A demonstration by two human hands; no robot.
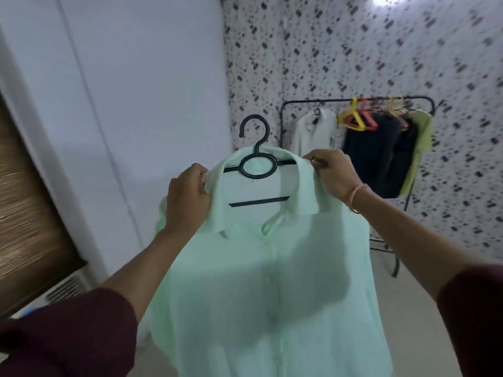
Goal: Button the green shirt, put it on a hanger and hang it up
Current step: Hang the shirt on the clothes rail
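both hands, left hand (187,198) and right hand (336,175), pinch the green shirt (258,281) shoulders over the hanger (257,159). the rack (356,100) stands upper right, nearer the right hand.

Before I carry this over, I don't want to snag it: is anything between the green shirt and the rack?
Nothing visible does. The left hand and right hand hold the green shirt on its hanger; only bare floor shows before the rack.
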